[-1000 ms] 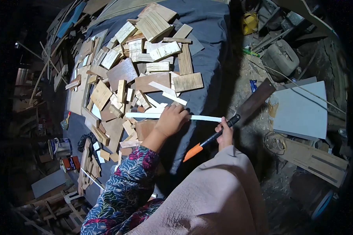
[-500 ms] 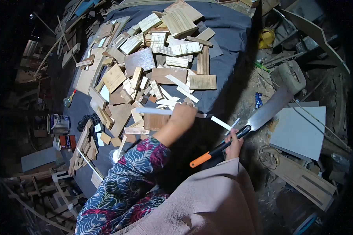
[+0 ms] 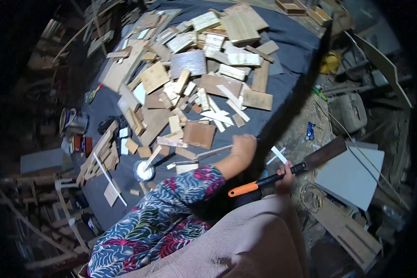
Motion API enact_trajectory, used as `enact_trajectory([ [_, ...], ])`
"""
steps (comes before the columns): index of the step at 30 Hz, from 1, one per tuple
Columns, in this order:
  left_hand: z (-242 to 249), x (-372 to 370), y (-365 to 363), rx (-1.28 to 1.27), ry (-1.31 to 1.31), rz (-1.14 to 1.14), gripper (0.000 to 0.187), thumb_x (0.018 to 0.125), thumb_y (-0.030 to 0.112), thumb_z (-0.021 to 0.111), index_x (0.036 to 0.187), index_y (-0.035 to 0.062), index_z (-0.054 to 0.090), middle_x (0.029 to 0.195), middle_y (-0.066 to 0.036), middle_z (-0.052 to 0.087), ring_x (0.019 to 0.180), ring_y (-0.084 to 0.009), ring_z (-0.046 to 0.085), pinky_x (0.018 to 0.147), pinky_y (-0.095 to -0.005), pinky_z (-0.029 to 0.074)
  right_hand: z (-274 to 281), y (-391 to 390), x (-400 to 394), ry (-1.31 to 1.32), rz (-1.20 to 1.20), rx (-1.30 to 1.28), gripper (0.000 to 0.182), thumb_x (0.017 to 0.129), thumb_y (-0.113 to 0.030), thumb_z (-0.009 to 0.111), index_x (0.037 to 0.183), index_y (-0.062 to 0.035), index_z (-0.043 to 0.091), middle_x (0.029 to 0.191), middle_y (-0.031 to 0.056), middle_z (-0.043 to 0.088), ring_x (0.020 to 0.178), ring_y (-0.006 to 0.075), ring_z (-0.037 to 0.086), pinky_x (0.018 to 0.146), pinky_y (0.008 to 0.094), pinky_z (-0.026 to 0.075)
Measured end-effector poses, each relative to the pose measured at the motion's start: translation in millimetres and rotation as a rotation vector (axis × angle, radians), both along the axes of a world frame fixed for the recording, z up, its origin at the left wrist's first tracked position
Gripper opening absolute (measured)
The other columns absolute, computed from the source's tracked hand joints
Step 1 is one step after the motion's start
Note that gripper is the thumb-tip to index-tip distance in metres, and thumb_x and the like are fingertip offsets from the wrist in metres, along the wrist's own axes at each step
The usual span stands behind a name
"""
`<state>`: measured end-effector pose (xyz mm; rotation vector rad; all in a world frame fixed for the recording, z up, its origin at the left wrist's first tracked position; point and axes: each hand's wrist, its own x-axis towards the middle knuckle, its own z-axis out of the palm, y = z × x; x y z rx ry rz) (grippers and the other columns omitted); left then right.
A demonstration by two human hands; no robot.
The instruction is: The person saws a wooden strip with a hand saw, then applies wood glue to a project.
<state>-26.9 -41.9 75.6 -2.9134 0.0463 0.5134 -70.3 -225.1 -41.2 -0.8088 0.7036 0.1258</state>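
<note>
My left hand [image 3: 243, 149], in a patterned sleeve, is closed around a thin strip [image 3: 216, 152] that sticks out to the left, low over the dark cloth. At right, my right hand [image 3: 287, 176] wraps around the black part of a handsaw [image 3: 245, 188] with an orange-ended handle; its blade [image 3: 326, 153] points up and right. The same hand also pinches a white strip [image 3: 279, 154], which crosses a second thin strip. Nearest my left hand on the cloth lie a square brown block [image 3: 199, 134] and several loose white strips [image 3: 215, 116].
A large pile of wood offcuts [image 3: 241, 28] covers the dark cloth [image 3: 287, 51]. A white cup with a stick [image 3: 144, 170] stands at the front left. Beyond the right edge are a grey jug [image 3: 347, 111], a white board [image 3: 350, 178] and a wooden plank [image 3: 340, 231].
My left hand has moved slightly right and down with its strip. The handsaw has turned, its blade now darker and less steep. The whole view has shifted, moving the pile rightward.
</note>
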Motion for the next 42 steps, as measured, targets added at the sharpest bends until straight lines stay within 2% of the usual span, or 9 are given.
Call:
enact_trajectory([
  [3, -18.9, -0.4, -13.7, 0.032, 0.014, 0.045, 0.012, 0.073, 0.014, 0.050, 0.082, 0.0130, 0.058, 0.077, -0.001, 0.057, 0.065, -0.0154, 0.057, 0.045, -0.0335, 0.039, 14.2, 10.5, 20.0, -0.051, 0.040, 0.006, 0.007, 0.081, -0.008, 0.053, 0.084, -0.0072, 0.047, 0.058, -0.0016, 0.039, 0.049, 0.0072, 0.038, 0.046, 0.0222, 0.034],
  [8, -12.2, -8.4, -35.9, 0.196, 0.025, 0.110, 0.013, 0.071, 0.015, 0.051, 0.079, 0.0096, 0.059, 0.070, -0.002, 0.055, 0.059, -0.0170, 0.054, 0.044, -0.0322, 0.036, 39.6, 36.6, 73.3, -0.080, 0.186, -0.037, 0.006, 0.079, -0.006, 0.055, 0.080, -0.0070, 0.049, 0.056, -0.0015, 0.038, 0.048, 0.0074, 0.037, 0.044, 0.0218, 0.032],
  [13, -4.4, -6.0, -29.7, 0.098, 0.042, 0.093, 0.017, 0.069, 0.023, 0.056, 0.080, 0.0106, 0.059, 0.073, -0.003, 0.054, 0.064, -0.0168, 0.053, 0.045, -0.0315, 0.033, 35.7, 69.4, 122.1, -0.105, 0.505, -0.031, 0.007, 0.078, -0.008, 0.057, 0.081, -0.0052, 0.051, 0.067, 0.0041, 0.052, 0.046, 0.0077, 0.040, 0.040, 0.0217, 0.034],
  [21, 8.9, -24.2, -52.9, -0.035, -0.113, 0.271, 0.016, 0.072, 0.018, 0.049, 0.078, 0.0065, 0.058, 0.068, -0.006, 0.055, 0.058, -0.0177, 0.055, 0.041, -0.0318, 0.039, 17.1, 87.0, 136.8, -0.221, 0.690, -0.345, 0.011, 0.076, -0.011, 0.059, 0.082, -0.0035, 0.052, 0.061, 0.0019, 0.049, 0.045, 0.0086, 0.046, 0.036, 0.0193, 0.035],
  [26, 59.1, -44.1, -35.3, -0.624, 0.151, 0.299, 0.021, 0.074, 0.018, 0.046, 0.078, 0.0016, 0.059, 0.079, -0.015, 0.060, 0.069, -0.0280, 0.061, 0.055, -0.0421, 0.049, 14.3, 74.1, 134.9, -0.241, 0.711, -0.273, 0.010, 0.077, -0.011, 0.058, 0.081, -0.0055, 0.050, 0.058, 0.0019, 0.047, 0.044, 0.0089, 0.046, 0.036, 0.0195, 0.034],
  [29, 73.0, -50.6, 22.8, -0.860, 0.119, 0.455, 0.019, 0.077, 0.019, 0.047, 0.088, 0.0073, 0.058, 0.082, -0.017, 0.058, 0.079, -0.0335, 0.056, 0.068, -0.0429, 0.043, 46.0, 55.0, 121.5, -0.234, 0.619, -0.184, 0.006, 0.078, -0.007, 0.056, 0.078, -0.0072, 0.050, 0.054, 0.0008, 0.044, 0.042, 0.0095, 0.043, 0.035, 0.0207, 0.033],
  [33, 48.9, -55.2, 80.1, -1.163, -0.051, 0.404, 0.019, 0.082, 0.017, 0.047, 0.091, 0.0023, 0.056, 0.074, -0.008, 0.059, 0.067, -0.0184, 0.056, 0.062, -0.0304, 0.044, 82.4, 17.9, 96.1, -0.218, 0.436, -0.080, 0.012, 0.076, -0.005, 0.058, 0.079, -0.0083, 0.047, 0.061, 0.0016, 0.046, 0.044, 0.0100, 0.044, 0.037, 0.0213, 0.034],
  [36, 57.9, -49.5, 83.3, -1.432, 0.205, 0.568, 0.027, 0.087, 0.025, 0.044, 0.094, 0.0007, 0.055, 0.078, -0.001, 0.059, 0.065, -0.0078, 0.052, 0.058, -0.0215, 0.041, 137.4, 9.7, 71.9, -0.219, 0.374, 0.004, 0.014, 0.076, -0.002, 0.057, 0.080, -0.0077, 0.044, 0.063, 0.0021, 0.046, 0.046, 0.0106, 0.043, 0.038, 0.0221, 0.034],
  [42, 89.9, -41.9, 54.3, -1.742, 0.612, 0.393, 0.033, 0.088, 0.033, 0.041, 0.089, 0.0042, 0.057, 0.076, 0.000, 0.058, 0.060, -0.0052, 0.049, 0.052, -0.0182, 0.035, 206.1, 14.9, 29.3, -0.280, 0.528, -0.194, 0.013, 0.074, -0.004, 0.060, 0.082, -0.0028, 0.050, 0.058, 0.0021, 0.048, 0.042, 0.0080, 0.042, 0.036, 0.0207, 0.033],
])
